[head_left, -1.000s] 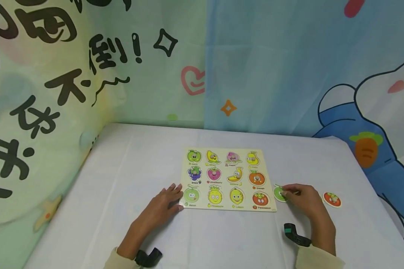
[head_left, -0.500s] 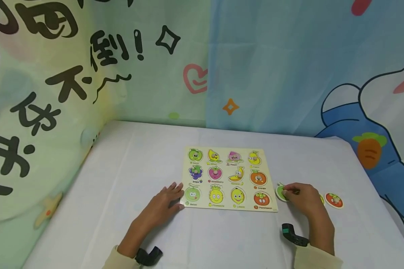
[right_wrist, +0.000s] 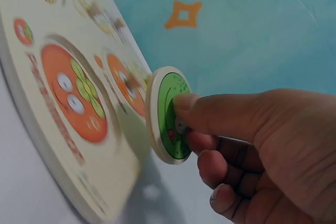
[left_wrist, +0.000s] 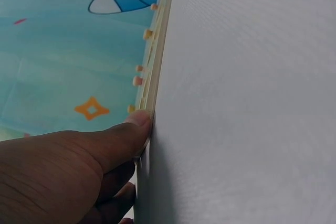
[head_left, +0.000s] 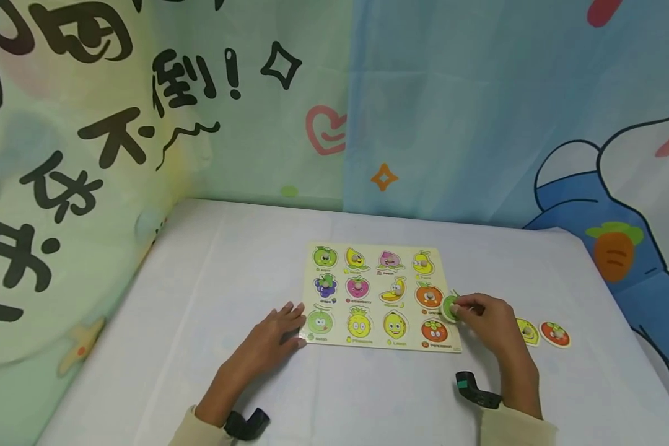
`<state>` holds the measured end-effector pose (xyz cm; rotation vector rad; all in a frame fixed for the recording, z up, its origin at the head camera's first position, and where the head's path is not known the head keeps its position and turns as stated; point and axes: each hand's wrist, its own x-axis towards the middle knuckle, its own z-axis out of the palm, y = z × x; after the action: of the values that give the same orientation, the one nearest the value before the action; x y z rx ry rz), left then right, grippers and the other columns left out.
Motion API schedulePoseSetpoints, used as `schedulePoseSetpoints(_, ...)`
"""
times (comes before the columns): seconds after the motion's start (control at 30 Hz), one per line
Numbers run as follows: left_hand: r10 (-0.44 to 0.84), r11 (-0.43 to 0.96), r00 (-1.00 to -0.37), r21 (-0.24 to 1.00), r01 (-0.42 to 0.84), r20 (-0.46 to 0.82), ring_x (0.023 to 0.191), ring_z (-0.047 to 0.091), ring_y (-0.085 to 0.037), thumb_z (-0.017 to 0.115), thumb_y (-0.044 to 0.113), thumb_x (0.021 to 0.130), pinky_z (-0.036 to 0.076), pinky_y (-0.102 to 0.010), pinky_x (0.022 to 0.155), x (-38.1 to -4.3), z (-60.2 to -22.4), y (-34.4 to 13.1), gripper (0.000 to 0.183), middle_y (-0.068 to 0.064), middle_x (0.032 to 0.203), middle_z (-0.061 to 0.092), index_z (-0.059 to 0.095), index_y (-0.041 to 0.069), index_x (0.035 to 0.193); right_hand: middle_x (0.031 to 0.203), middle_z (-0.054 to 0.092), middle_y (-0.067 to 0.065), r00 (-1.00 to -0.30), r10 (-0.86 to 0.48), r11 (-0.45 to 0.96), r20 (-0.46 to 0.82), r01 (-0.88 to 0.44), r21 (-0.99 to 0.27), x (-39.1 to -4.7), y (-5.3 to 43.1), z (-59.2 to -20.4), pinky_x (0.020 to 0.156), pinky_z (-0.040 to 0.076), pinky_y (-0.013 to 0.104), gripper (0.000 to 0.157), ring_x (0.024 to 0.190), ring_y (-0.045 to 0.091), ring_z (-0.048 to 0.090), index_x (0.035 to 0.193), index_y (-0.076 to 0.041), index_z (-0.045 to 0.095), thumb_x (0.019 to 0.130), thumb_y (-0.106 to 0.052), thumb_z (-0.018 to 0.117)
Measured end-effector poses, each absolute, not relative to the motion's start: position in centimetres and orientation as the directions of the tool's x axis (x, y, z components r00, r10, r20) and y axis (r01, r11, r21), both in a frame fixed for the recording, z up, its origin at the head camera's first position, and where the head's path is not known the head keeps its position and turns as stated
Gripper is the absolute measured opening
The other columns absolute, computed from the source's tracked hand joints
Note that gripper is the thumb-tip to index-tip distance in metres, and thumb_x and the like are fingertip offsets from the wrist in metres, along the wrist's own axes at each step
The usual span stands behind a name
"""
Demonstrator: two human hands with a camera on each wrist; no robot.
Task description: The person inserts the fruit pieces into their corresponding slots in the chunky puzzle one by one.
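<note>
A cream fruit puzzle board lies on the white table, its pictures in rows, many with small knobs. In the head view my left hand rests at the board's left edge near the front corner, fingers extended; its thumb touches that edge in the left wrist view. My right hand pinches a round green melon puzzle piece by its middle. That piece is held up, tilted, over the board's right edge, beside the orange and persimmon pictures. The knob in my grip is mostly hidden by the fingers.
Right of my right hand lie two loose puzzle pieces on the cloth, a yellow one partly behind the wrist and a red one. A printed curtain stands behind the table. Each wrist bears a black camera mount.
My right hand has lifted the green melon piece from beside the board and carried it left over its right edge. The yellow piece has come into view. My left hand stays put.
</note>
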<state>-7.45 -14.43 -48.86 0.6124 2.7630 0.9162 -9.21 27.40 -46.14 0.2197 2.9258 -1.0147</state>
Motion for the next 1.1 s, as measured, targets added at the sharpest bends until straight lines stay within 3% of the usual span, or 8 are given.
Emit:
schedulePoseSetpoints(0.67,0.43,0.73,-0.902,0.6,0.326,-0.033,0.142,0.029,-0.022,0.073,0.023,0.089,0.022,-0.045,0.116,-7.4,-48.8,-14.4,0.053,-0.002,0.148,0.042,0.057,0.005,0.136,0.08,0.06,0.0,-0.994,-0.106,0.683,-0.007,-0.067,-0.728,-10.9,19.1,-46.4,0.062,0.044,0.029,0.011,0.073,0.019,0.05,0.098,-0.01,0.074,0.089,-0.015,0.073)
schedulePoseSetpoints(1.1,0.422,0.742,-0.906,0.589,0.319,-0.04,0.142,0.028,-0.022,0.073,0.023,0.088,0.022,-0.046,0.116,-7.5,-48.9,-14.4,0.053,-0.001,0.149,0.042,0.056,0.006,0.136,0.076,0.059,-0.003,-0.989,-0.146,0.629,0.016,-0.105,-0.77,-10.8,15.0,-46.7,0.06,0.042,0.029,0.009,0.07,0.018,0.049,0.094,-0.014,0.075,0.086,-0.017,0.076)
